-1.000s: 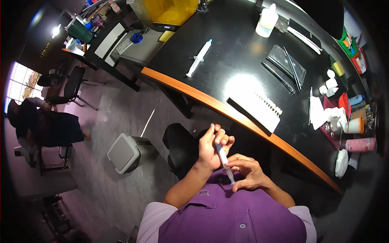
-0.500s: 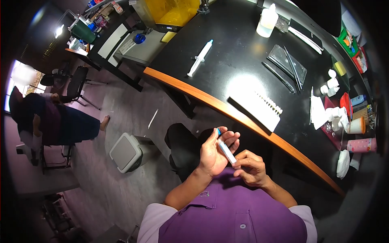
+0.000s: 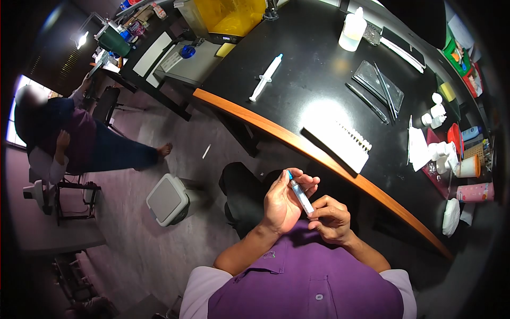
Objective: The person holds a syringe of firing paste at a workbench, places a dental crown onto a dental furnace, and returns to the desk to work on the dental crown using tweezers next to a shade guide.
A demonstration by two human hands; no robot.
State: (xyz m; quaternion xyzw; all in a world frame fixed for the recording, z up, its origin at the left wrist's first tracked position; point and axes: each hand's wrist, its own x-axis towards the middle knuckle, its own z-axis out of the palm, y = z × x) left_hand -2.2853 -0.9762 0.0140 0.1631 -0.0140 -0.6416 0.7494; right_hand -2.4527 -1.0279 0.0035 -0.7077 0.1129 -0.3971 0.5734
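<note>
The work appears to be midway, as a judgement: a slim clear-and-white plastic syringe with a blue tip (image 3: pixel 302 199) is in both hands, not set down, on the wearer's side of the white spiral-bound notebook (image 3: pixel 348 154), off the edge of the black table with a wooden rim (image 3: pixel 313 69). The bare left hand (image 3: pixel 284 206) grasps it at the upper end, thumb against the blue tip, the other fingers loosely curled alongside the barrel. The bare right hand (image 3: pixel 332 219) pinches the lower end between thumb and fingers, the rest folded in. The blue piece sits on the tip, so that end looks covered; whether it is fully seated cannot be told. Nor do the pictures show how far the plunger is in, since the right fingers hide that end, or how much the barrel holds. A second white plastic syringe with a pale blue tip (image 3: pixel 265 78) lies untouched on the table, beyond the notebook and to its left, its plunger end toward the wearer. Farther beyond the notebook stands a translucent white squeeze bottle (image 3: pixel 351 35), and beyond it to the right lies a slim black pen (image 3: pixel 366 102); neither hand is near these.
</note>
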